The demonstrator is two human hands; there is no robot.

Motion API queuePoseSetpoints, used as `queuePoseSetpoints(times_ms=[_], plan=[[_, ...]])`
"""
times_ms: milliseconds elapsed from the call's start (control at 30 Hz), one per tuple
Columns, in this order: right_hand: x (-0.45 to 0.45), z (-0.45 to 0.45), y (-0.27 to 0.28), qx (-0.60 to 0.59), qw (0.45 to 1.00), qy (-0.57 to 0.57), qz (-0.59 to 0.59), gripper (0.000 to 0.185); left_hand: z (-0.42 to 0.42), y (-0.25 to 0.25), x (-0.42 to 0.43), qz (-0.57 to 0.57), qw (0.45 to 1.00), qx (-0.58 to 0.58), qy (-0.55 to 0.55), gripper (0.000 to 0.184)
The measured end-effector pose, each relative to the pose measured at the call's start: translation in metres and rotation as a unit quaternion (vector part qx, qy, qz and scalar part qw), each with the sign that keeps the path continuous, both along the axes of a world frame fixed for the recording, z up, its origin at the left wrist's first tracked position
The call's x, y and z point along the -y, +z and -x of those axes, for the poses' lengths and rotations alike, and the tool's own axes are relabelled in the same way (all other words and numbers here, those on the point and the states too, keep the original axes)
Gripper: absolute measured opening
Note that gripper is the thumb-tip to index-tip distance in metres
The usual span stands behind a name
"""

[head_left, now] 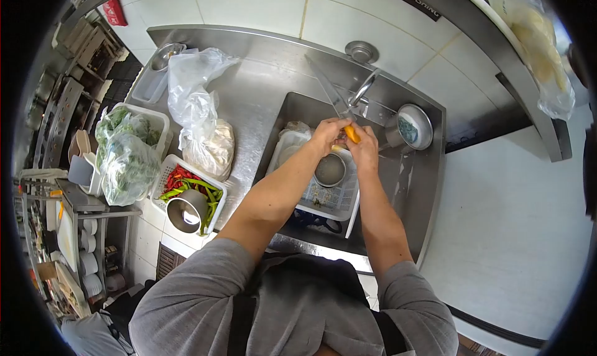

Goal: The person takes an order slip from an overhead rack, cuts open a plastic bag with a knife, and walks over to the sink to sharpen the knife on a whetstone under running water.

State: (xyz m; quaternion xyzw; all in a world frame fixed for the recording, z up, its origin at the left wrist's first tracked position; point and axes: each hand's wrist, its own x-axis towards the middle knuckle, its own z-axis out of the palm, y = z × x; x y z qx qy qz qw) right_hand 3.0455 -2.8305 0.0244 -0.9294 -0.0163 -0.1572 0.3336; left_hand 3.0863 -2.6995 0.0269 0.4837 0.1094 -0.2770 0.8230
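Note:
Over the sink, just below the faucet, my two hands meet around a knife. Its long blade points up and to the left, and its orange handle lies between my fingers. My right hand is closed on the handle. The fingers of my left hand are closed at the base of the blade, partly hidden. Beneath my hands, a round metal cup sits in a white perforated plastic basket inside the steel sink.
Right of the faucet is a metal bowl holding a bluish-green scouring pad. On the left stand a knotted plastic bag, bagged leafy greens, and a basket of red and green chilies with a metal ring-shaped container.

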Motion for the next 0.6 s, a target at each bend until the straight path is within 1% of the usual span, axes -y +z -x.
queuePoseSetpoints(times_ms=[33, 67, 167, 200, 300, 333, 500, 567, 600], plan=[[0.001, 0.009, 0.001, 0.0, 1.0, -0.006, 0.001, 0.044, -0.001, -0.005, 0.006, 0.008, 1.0, -0.022, 0.016, 0.02], [0.002, 0.019, 0.002, 0.012, 1.0, -0.005, 0.014, 0.045, -0.003, -0.011, 0.011, -0.009, 0.998, -0.042, 0.051, 0.015], [0.017, 0.051, -0.004, 0.027, 0.999, -0.014, 0.028, 0.048, -0.003, -0.013, 0.013, -0.038, 0.997, -0.039, 0.047, 0.013], [0.023, 0.067, -0.003, 0.021, 0.999, -0.028, 0.033, 0.047, -0.005, -0.018, 0.014, -0.03, 0.997, -0.037, 0.055, 0.012], [0.04, 0.111, -0.008, 0.006, 0.997, -0.057, 0.048, 0.046, -0.014, -0.024, 0.015, -0.058, 0.997, -0.034, 0.037, 0.014], [0.046, 0.126, -0.01, -0.002, 0.996, -0.066, 0.056, 0.045, -0.013, -0.016, 0.014, -0.077, 0.996, -0.031, 0.037, 0.015], [0.06, 0.181, -0.009, -0.025, 0.993, -0.109, 0.047, 0.043, -0.036, -0.031, 0.011, -0.127, 0.991, -0.025, 0.032, 0.014], [0.061, 0.197, -0.008, -0.037, 0.99, -0.13, 0.03, 0.04, -0.041, -0.033, 0.008, -0.213, 0.977, -0.002, 0.002, 0.016], [0.061, 0.202, -0.009, -0.037, 0.991, -0.124, 0.029, 0.04, -0.042, -0.035, 0.008, -0.214, 0.977, -0.003, 0.008, 0.016]])
